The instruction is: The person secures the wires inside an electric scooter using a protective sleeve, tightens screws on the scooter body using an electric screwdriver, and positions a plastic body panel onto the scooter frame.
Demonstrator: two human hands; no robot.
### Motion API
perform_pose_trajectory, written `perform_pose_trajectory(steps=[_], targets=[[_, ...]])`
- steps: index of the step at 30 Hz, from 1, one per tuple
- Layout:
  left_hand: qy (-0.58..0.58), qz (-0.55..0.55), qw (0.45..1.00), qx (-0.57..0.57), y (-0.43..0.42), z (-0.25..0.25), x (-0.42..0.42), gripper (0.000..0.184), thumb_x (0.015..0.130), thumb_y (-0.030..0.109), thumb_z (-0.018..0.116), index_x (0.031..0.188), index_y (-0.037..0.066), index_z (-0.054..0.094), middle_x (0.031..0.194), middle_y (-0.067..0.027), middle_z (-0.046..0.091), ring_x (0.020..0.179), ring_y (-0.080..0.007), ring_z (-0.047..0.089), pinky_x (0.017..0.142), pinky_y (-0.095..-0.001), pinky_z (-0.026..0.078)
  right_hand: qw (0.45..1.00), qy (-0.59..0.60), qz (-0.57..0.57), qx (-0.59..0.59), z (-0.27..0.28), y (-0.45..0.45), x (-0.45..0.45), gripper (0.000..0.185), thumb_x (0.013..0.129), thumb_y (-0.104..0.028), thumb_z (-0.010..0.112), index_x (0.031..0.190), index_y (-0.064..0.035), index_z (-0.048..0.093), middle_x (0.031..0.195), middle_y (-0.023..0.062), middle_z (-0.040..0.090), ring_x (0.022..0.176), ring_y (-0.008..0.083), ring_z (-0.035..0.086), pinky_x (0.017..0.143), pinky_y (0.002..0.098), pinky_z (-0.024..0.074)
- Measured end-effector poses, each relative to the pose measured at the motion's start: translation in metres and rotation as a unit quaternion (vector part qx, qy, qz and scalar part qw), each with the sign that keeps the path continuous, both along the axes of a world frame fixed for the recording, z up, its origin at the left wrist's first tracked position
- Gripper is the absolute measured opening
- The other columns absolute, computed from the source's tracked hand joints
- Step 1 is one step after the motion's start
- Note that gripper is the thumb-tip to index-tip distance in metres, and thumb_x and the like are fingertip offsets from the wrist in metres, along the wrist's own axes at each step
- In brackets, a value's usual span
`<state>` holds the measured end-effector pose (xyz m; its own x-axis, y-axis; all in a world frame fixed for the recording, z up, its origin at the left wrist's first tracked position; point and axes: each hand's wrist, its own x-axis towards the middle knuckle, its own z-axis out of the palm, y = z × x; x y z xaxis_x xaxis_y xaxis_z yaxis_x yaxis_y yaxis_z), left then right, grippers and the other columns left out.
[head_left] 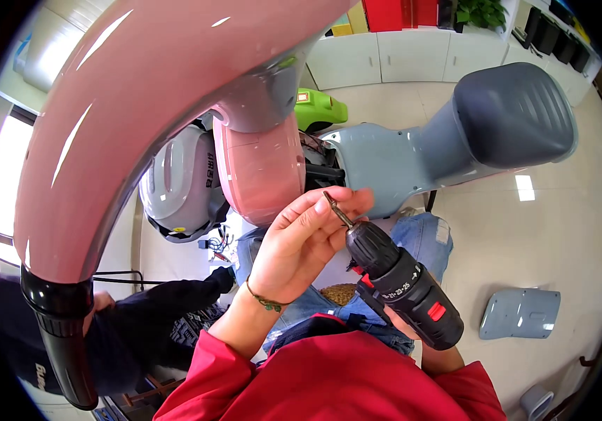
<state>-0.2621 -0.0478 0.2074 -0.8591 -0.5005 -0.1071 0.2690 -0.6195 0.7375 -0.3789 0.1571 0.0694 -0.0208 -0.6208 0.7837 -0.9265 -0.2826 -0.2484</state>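
My right hand (pixel 402 324) is wrapped round the grip of a black cordless drill (pixel 407 288) with red switches, mostly hidden under the drill's body. From its chuck a thin metal screwdriver bit (pixel 340 212) points up and to the left. At the bit's tip, the thumb and fingers of my left hand (pixel 304 235) close in a pinch. Whether a small screw sits at that tip I cannot make out. Just beyond my hands stands a partly dismantled scooter, with a pink front panel (pixel 259 172) and a grey-blue floor section (pixel 375 158).
A large pink curved cover with a black handgrip (pixel 62 344) looms at left. Another person's dark sleeve (pixel 175 309) is at lower left. The scooter's dark seat (pixel 515 116) rises at right. A loose grey-blue panel (pixel 520 313) lies on the floor; cables (pixel 220 242) lie below a grey helmet-like shell (pixel 182 182).
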Motion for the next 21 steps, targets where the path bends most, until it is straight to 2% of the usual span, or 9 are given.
perform_pose_trajectory(steps=[3,4,6,8,9,12,13,17,21], targets=[[-0.005,0.012,1.0,0.029,0.004,0.003,-0.005,0.027,0.101,0.021,0.046,0.119,0.005,0.058,0.121,-0.0144,0.063,0.122,-0.0288,0.052,0.104,-0.0411,0.04,0.972,-0.205,0.01,0.116,0.036,-0.011,0.004,0.059,0.071,-0.016,0.078,0.124,0.0008,0.057,0.12,0.0175,0.061,0.098,0.0296,0.065,0.078,0.035,0.0536],[0.01,0.009,0.998,0.054,0.003,0.001,-0.007,0.028,0.102,0.022,0.047,0.121,0.004,0.057,0.11,-0.0096,0.062,0.122,-0.0251,0.052,0.1,-0.0386,0.041,0.97,-0.22,0.003,0.102,0.041,-0.014,0.005,0.057,0.072,-0.015,0.078,0.123,0.0012,0.057,0.119,0.0175,0.062,0.096,0.0286,0.066,0.077,0.0342,0.0538],[0.025,0.008,0.997,0.079,0.004,-0.001,-0.012,0.029,0.102,0.022,0.047,0.122,0.003,0.056,0.1,-0.0049,0.062,0.121,-0.0215,0.052,0.096,-0.0361,0.043,0.968,-0.235,-0.004,0.089,0.043,-0.015,0.005,0.055,0.073,-0.014,0.078,0.122,0.0016,0.058,0.117,0.0175,0.063,0.093,0.0277,0.067,0.076,0.0334,0.054],[0.003,0.043,0.993,0.112,0.005,0.002,-0.019,0.031,0.101,0.024,0.048,0.123,0.003,0.055,0.088,-0.0008,0.055,0.121,-0.0212,0.052,0.095,-0.0351,0.043,0.98,-0.12,-0.057,0.146,0.043,-0.012,0.004,0.054,0.073,-0.011,0.077,0.122,0.0016,0.057,0.116,0.0169,0.064,0.092,0.0271,0.068,0.077,0.0333,0.0538],[0.002,0.052,0.992,0.119,0.005,0.004,-0.021,0.031,0.101,0.024,0.049,0.124,0.004,0.054,0.096,-0.0021,0.061,0.12,-0.0218,0.052,0.096,-0.0355,0.043,0.981,-0.079,-0.074,0.163,0.045,-0.013,0.003,0.054,0.073,-0.01,0.077,0.122,0.0016,0.057,0.115,0.0167,0.064,0.091,0.0269,0.068,0.078,0.0333,0.0537],[0.012,0.075,0.99,0.122,0.005,0.008,-0.03,0.029,0.1,0.024,0.051,0.121,0.005,0.054,0.107,-0.0049,0.064,0.12,-0.022,0.053,0.097,-0.0358,0.042,0.957,-0.271,0.02,0.1,0.058,-0.02,-0.007,0.052,0.071,-0.007,0.078,0.119,0.0011,0.059,0.11,0.0149,0.067,0.093,0.0278,0.068,0.079,0.0353,0.053],[0.014,0.075,0.99,0.121,0.004,0.008,-0.033,0.029,0.1,0.024,0.051,0.121,0.005,0.054,0.107,-0.0049,0.064,0.12,-0.022,0.053,0.097,-0.0358,0.042,0.94,-0.322,0.023,0.115,0.058,-0.02,-0.009,0.038,0.075,-0.003,0.074,0.111,-0.0019,0.063,0.093,0.009,0.067,0.081,0.0199,0.065,0.071,0.0309,0.0515],[0.077,0.114,0.982,0.131,0.0,0.011,-0.048,0.028,0.099,0.025,0.053,0.121,0.007,0.054,0.115,-0.0058,0.064,0.117,-0.0211,0.054,0.098,-0.036,0.042,0.875,-0.433,0.04,0.211,0.062,-0.027,-0.025,0.014,0.082,0.001,0.066,0.096,-0.0035,0.064,0.068,-0.0011,0.058,0.06,0.0072,0.054,0.057,0.0228,0.0428],[0.104,0.153,0.977,0.107,-0.004,0.022,-0.06,0.028,0.099,0.025,0.053,0.122,0.009,0.054,0.116,-0.0036,0.063,0.115,-0.0194,0.054,0.099,-0.0354,0.04,0.844,-0.477,0.069,0.235,0.081,-0.039,-0.039,0.012,0.085,-0.003,0.062,0.097,-0.0019,0.061,0.067,-0.0007,0.055,0.057,0.0077,0.051,0.055,0.0229,0.0406]])
